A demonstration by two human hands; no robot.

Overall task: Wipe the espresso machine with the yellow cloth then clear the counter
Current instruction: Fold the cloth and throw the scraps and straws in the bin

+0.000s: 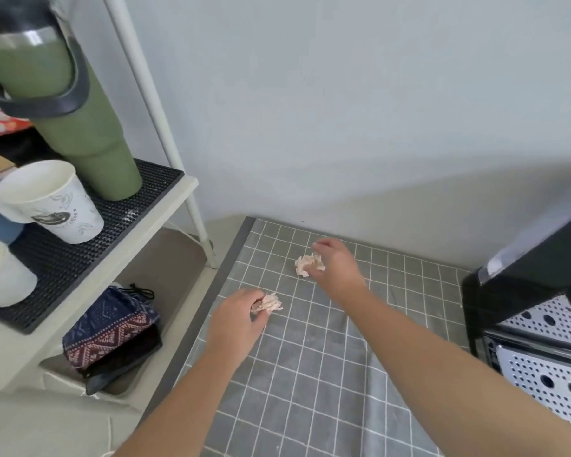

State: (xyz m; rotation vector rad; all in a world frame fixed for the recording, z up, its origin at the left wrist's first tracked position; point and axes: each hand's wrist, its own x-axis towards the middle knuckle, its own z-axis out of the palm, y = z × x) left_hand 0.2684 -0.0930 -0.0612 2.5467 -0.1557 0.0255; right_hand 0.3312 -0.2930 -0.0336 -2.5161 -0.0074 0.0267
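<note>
Fingers [254, 296] of the left hand [234, 321] pinch a crumpled paper wad [271, 303]. The right hand [335, 265] curls round a second wad [305, 265]. Both lie on the grey checked counter [310, 374], with the espresso machine [524, 291] at its right edge. The shelf [80, 258] on the left carries a lidded green tumbler [80, 127], contents hidden, and a paper cup [47, 199] that shows a bare white inside. The tray [175, 255] below holds a patterned pouch [109, 328].
</note>
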